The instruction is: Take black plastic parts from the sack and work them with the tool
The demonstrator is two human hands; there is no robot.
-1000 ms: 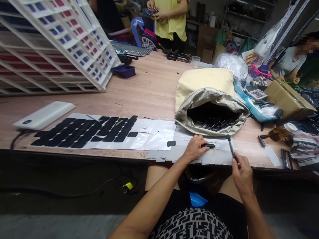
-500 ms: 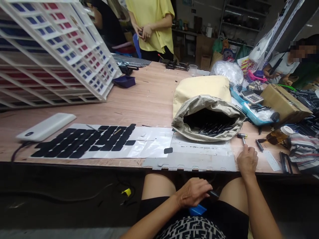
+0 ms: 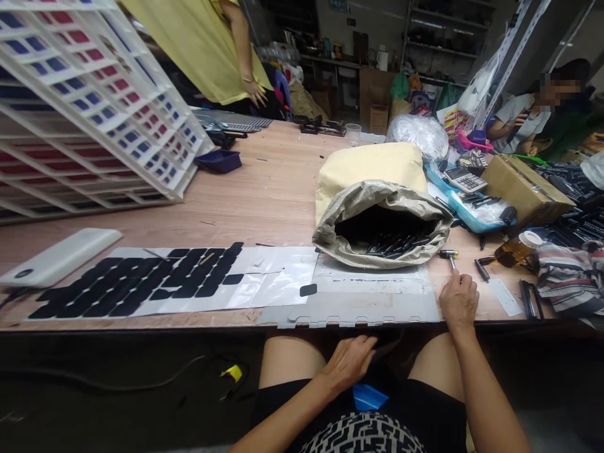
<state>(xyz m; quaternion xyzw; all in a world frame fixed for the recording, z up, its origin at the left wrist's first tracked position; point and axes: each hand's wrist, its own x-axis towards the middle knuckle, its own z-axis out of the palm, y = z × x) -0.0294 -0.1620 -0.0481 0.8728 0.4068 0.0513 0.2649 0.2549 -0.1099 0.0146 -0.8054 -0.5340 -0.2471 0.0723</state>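
the right grip (image 3: 458,303) rests on the near edge of the tabletop (image 3: 283,189), fingers clamped together round the handle of a small hammer (image 3: 450,257). the hammer's shaft runs up and away from the knuckles, and its metal head lies on the wood just beyond them. the left grip (image 3: 352,360) is down below the tabletop's edge, between the person's bare knees, with its fingers curled over something dark. i cannot tell whether it is clamped on anything or loose. a blue thing (image 3: 368,397) sits in the lap just under it.

just left of the right grip lies a flat grey plate (image 3: 353,309) along the tabletop's edge. beyond that and close to the hammer head, an open woven sack (image 3: 382,195) lies on its side with its mouth toward the person, and black pieces (image 3: 399,242) show inside. a single small black pad (image 3: 308,290) lies further left, touching the plate's corner. a clear sheet covered in rows of black pads (image 3: 141,286) stretches well away to the left, with a white power bank (image 3: 56,258) past it.

to the right of the right grip lie an amber bottle (image 3: 519,248) and a striped cloth (image 3: 566,277), and a cardboard box (image 3: 523,189) and a calculator (image 3: 465,179) lie further back. far across the tabletop stands a person in a yellow top (image 3: 202,44).
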